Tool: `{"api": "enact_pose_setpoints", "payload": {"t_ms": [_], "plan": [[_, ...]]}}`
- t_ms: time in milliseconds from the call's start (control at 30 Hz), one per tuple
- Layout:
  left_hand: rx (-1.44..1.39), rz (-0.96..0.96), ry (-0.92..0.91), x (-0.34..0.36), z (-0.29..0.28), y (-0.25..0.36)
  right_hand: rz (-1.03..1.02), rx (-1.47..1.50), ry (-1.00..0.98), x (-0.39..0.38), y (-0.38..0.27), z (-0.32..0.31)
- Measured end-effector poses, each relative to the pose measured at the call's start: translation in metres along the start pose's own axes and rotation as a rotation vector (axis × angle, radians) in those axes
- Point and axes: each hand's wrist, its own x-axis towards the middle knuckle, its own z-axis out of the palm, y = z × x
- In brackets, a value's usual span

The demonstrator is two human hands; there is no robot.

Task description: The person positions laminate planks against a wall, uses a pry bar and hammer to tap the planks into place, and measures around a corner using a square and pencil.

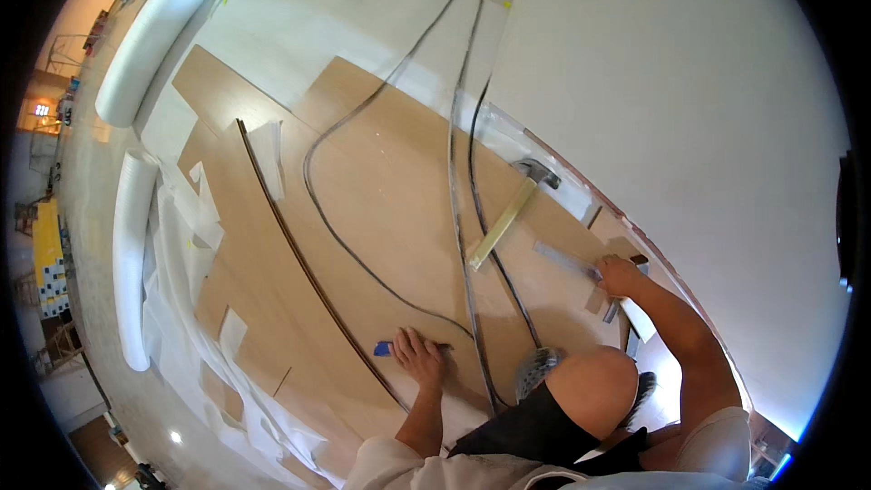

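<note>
My left hand [417, 358] is on the wood-look floor planks [390, 191], its fingers curled over a slim tool with a blue end [383, 348] and a dark end. The hand hides the tool's middle, so its kind is unclear. Farther right, near the white wall, my right hand [621, 277] closes on what looks like an L-shaped metal ruler [564, 259]. That ruler lies across the plank surface, partly blurred. A claw hammer [506, 218] with a yellowish handle rests on the planks beyond my right hand, its head toward the wall.
Dark cables [458, 154] loop over the planks. A long narrow strip [299, 249] lies left of my left hand. White underlay [308, 0] shows beyond the boards, with white rolls [136, 254] at the left. The white wall [680, 82] borders the right; my bent knee [594, 386] is between my arms.
</note>
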Motion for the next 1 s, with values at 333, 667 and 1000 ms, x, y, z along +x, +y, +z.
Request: {"api": "enact_pose_setpoints", "payload": {"t_ms": [333, 667, 1000], "plan": [[-0.006, 0.02, 0.075, 0.005, 0.007, 0.005, 0.003, -0.095, 0.014, -0.043, -0.003, -0.031], [-0.057, -0.019, 0.044, -0.001, 0.002, -0.002, 0.232, 0.1, 0.261, -0.164, 0.044, 0.108], [-0.077, 0.36, -0.307, -0.035, -0.039, 0.01, 0.474, 0.223, 0.014, -0.248, 0.052, 0.17]]}}
